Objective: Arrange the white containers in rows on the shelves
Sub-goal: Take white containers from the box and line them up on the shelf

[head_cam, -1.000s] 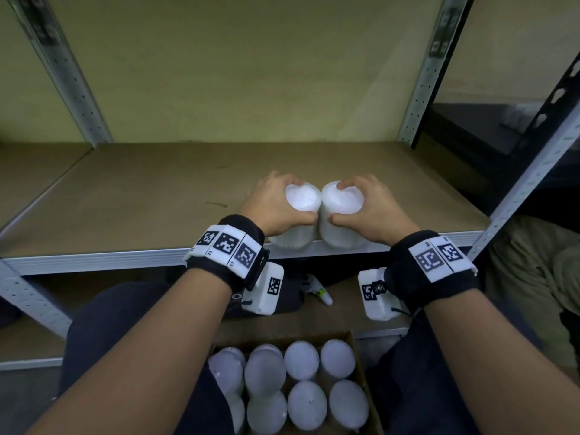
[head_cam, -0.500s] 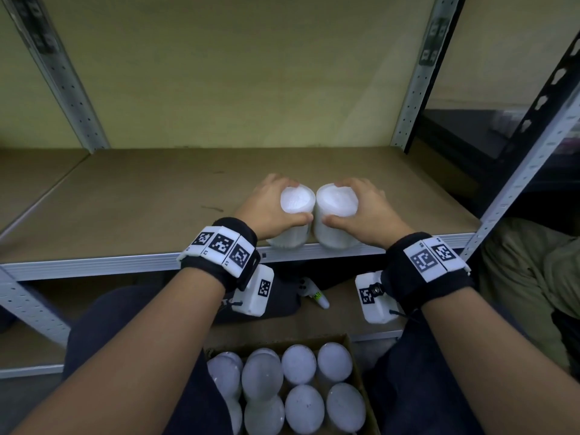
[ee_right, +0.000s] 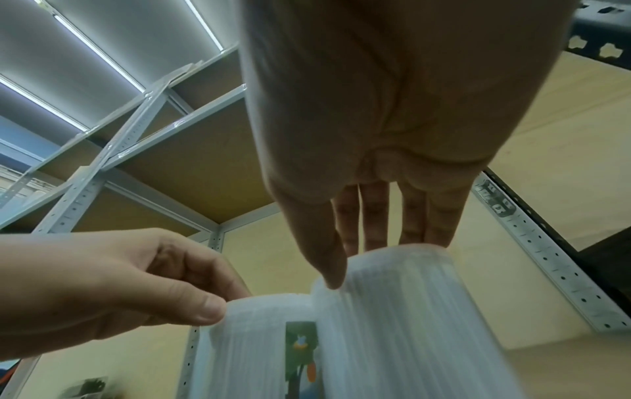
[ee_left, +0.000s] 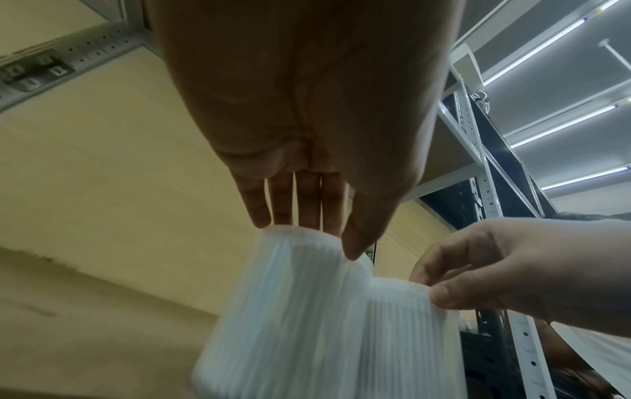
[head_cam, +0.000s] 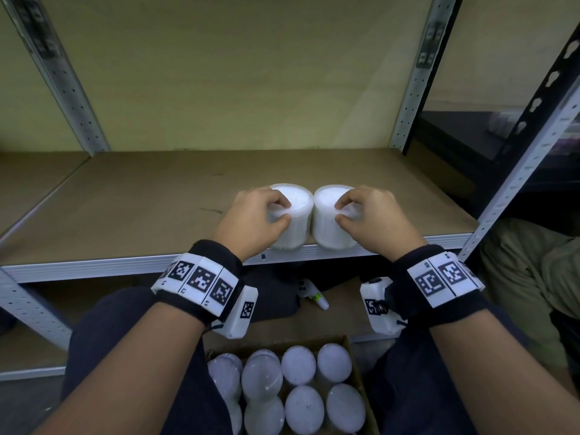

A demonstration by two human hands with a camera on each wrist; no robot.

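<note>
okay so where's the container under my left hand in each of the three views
Head: the left container stands at centre, near the shelf's front edge.
Left wrist: bottom centre, below the fingers.
Right wrist: lower left of centre, bearing a label.
Shared landmark: the right container touching its side.

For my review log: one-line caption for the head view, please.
Left hand and right hand each grip a white container, side by side at the shelf front edge.
</note>
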